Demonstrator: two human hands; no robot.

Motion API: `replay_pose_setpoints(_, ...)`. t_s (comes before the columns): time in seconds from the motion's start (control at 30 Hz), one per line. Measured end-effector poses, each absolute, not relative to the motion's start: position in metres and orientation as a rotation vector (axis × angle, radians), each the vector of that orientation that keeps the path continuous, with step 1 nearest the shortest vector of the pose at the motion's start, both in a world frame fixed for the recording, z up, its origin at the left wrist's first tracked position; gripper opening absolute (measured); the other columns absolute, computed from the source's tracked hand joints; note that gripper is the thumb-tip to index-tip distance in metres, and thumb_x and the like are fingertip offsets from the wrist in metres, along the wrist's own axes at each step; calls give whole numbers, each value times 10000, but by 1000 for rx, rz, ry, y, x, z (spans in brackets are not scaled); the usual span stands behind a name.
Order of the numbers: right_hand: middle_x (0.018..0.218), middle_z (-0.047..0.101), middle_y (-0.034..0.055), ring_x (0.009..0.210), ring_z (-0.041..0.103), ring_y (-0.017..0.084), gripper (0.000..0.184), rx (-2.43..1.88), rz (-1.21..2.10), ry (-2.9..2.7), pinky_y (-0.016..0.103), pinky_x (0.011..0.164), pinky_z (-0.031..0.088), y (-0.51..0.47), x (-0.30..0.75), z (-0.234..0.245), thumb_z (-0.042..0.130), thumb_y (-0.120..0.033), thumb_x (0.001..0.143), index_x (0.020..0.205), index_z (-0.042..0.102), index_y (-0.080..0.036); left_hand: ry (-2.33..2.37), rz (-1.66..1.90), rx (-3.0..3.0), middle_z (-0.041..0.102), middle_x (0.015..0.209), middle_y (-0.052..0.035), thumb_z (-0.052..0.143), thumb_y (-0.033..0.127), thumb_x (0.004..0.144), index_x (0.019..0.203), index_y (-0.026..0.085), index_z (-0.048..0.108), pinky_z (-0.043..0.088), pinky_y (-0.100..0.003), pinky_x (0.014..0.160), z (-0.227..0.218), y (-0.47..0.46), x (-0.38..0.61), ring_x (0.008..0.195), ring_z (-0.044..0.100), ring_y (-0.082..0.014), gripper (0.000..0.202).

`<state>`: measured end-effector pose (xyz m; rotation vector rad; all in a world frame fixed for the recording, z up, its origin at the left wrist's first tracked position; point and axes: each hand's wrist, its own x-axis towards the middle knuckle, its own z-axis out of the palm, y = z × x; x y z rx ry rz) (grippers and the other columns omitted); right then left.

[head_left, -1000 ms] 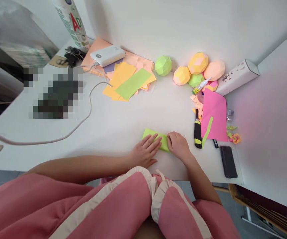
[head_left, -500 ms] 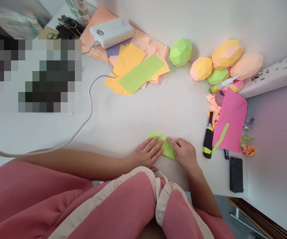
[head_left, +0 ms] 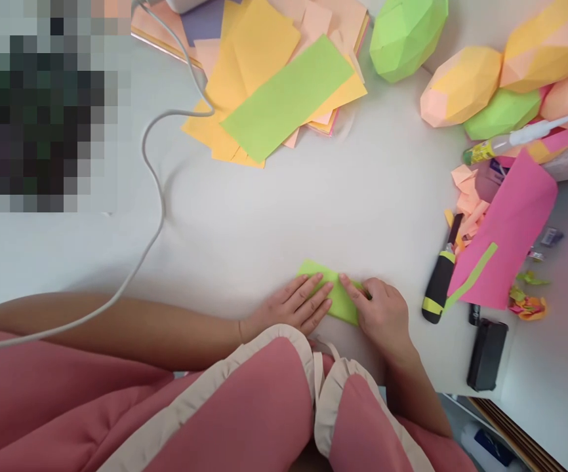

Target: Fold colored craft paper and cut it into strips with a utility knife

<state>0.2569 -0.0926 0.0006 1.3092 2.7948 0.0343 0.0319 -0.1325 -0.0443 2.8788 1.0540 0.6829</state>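
A folded piece of light green paper (head_left: 344,304) lies on the white table near its front edge. My left hand (head_left: 300,301) rests flat across its left part, fingers stretched and slightly spread. At the paper's right end is my right hand (head_left: 385,316), its index finger extended with the tip on the paper's upper edge. The other fingers of that hand are curled in. A small dark spot shows by the curled fingers; whether it is an object or a shadow I cannot tell.
Orange sheets (head_left: 259,49) lie at the back under a green strip (head_left: 288,98), beside a white cable (head_left: 162,196). Faceted paper shapes (head_left: 409,36) stand back right. A utility knife (head_left: 440,282), pink paper (head_left: 515,242), glue pen (head_left: 490,149) and black case (head_left: 487,354) lie right.
The view has moved closer to the table, so things at the back and right appear larger and further out. Both hands keep much the same pose on the green paper.
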Motion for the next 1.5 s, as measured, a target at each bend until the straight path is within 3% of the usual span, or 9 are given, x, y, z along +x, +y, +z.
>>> replay_pose_setpoints(0.5,685,467,12,630,389,138,513,1312,-9,2722,271,618,314,-94,259,0,376,-52,904,1269,609,-327,1055,646,2759,464,1439,-199,484,540,929,1264,135,531,357,-629,1069,-50,-138,32,1337,424,-384,528)
replay_pose_setpoints(1.0,685,436,8,641,362,149,527,1320,-57,2731,283,631,281,-93,256,2,382,-41,904,1271,600,-349,1094,671,2733,472,1429,-212,494,606,895,1260,137,523,371,-599,1072,-52,-139,32,1356,391,-394,595)
replay_pose_setpoints(1.17,682,431,8,635,355,154,547,1308,-17,2779,283,619,276,-93,255,1,388,-22,890,1293,589,-334,1169,661,2761,520,1369,-244,375,611,935,1232,87,545,391,-531,1075,-51,-138,30,1343,422,-363,626)
replay_pose_setpoints(1.27,690,432,8,638,359,153,552,1307,14,2775,280,621,285,-94,255,0,391,-26,892,1311,572,-337,1123,537,2764,591,1293,-198,343,505,981,1148,95,612,437,-438,1044,-41,-123,21,1294,488,-311,518)
replay_pose_setpoints(1.33,697,435,6,643,368,151,566,1317,25,2755,277,621,290,-94,256,-1,388,-30,897,1327,550,-361,1039,540,2725,659,1173,-140,364,311,998,977,138,672,488,-377,965,-33,-104,10,1214,554,-265,354)
replay_pose_setpoints(1.4,702,437,7,644,372,150,577,1334,11,2732,277,619,290,-94,255,-1,382,-33,903,1336,537,-380,836,586,2625,701,996,-80,373,186,982,789,177,668,511,-345,895,-27,-78,-1,1091,611,-219,353)
replay_pose_setpoints(1.5,704,444,14,644,368,157,571,1358,-68,2705,285,622,282,-93,255,-1,371,-36,908,1328,550,-379,564,512,2444,698,955,-59,341,129,970,816,205,680,488,-345,922,-23,-45,-14,1017,616,-178,381)
